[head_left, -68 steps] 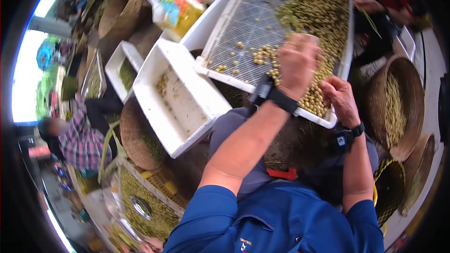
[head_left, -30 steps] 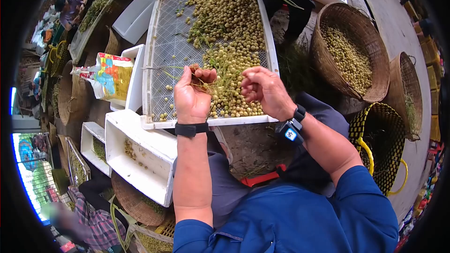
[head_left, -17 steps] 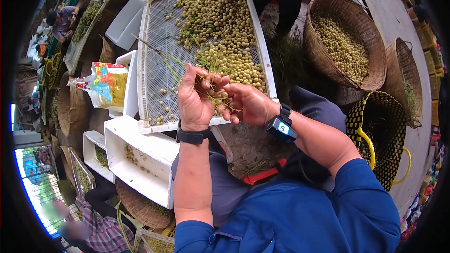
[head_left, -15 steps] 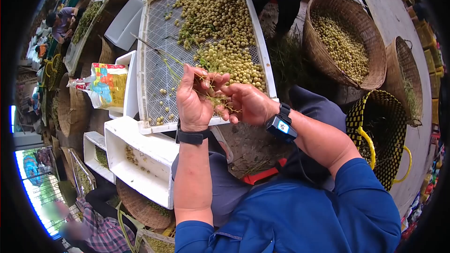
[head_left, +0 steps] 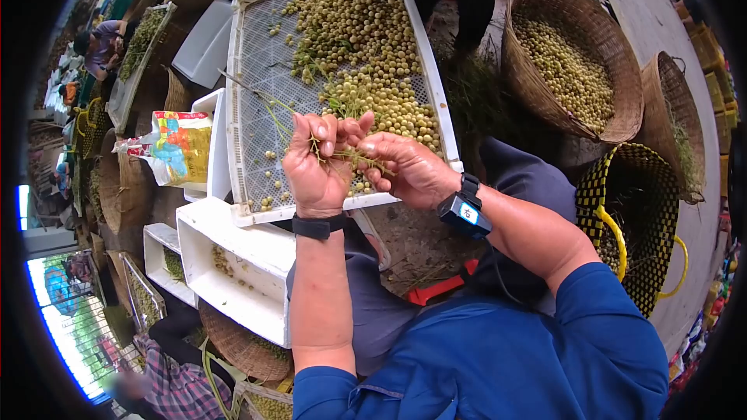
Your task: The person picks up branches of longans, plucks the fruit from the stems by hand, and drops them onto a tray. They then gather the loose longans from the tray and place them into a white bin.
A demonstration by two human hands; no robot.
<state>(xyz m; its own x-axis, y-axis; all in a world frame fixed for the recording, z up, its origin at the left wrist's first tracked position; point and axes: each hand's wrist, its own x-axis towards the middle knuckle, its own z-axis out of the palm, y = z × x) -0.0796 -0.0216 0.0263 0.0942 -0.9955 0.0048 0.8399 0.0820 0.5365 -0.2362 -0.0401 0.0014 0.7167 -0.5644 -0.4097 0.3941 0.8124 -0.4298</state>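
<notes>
The green stem (head_left: pixel 359 159) stretches between the person's two hands, which nearly meet above the near end of the white tray (head_left: pixel 261 140). The left hand (head_left: pixel 320 165) grips it, while the right hand (head_left: pixel 412 169) pinches its sprigs beside round fruit (head_left: pixel 389 101).

A white-rimmed mesh tray (head_left: pixel 253 140) carries heaped and scattered yellowish fruit (head_left: pixel 362 27)

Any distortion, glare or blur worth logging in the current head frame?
Head view, overall: fisheye bending with dark corners; head view, left edge: bright opening washed out; head view, lower left: blurred patch beside plaid shirt; head view, centre: left hand, right hand and stems look fairly sharp.
</notes>
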